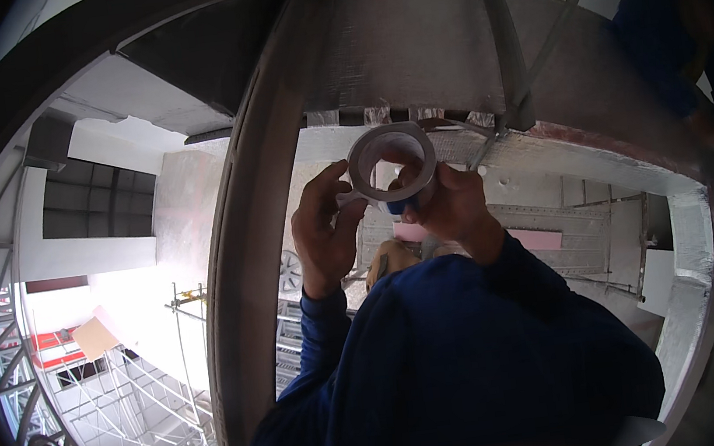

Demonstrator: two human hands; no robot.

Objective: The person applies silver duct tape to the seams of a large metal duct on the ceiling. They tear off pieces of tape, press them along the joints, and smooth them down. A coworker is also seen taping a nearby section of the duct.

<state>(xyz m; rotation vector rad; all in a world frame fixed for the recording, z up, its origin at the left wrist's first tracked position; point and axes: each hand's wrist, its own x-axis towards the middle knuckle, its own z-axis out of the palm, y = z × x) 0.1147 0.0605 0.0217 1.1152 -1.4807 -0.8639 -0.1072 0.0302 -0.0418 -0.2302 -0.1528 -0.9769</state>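
One left hand [325, 231] pinches the pale strip [351, 197] of a whitish, ring-shaped tape roll [357, 168] the right hand [458, 207] clasps, probably light, best rim-held.

glare lower left | sleeves [496, 357] dim | rim black | edges bent

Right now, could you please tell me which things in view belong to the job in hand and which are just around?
In hand: tape roll, held by right hand, left hand at its edge; probably silvery strips.

Just around: pale scaffolding, tan board, pink strip.
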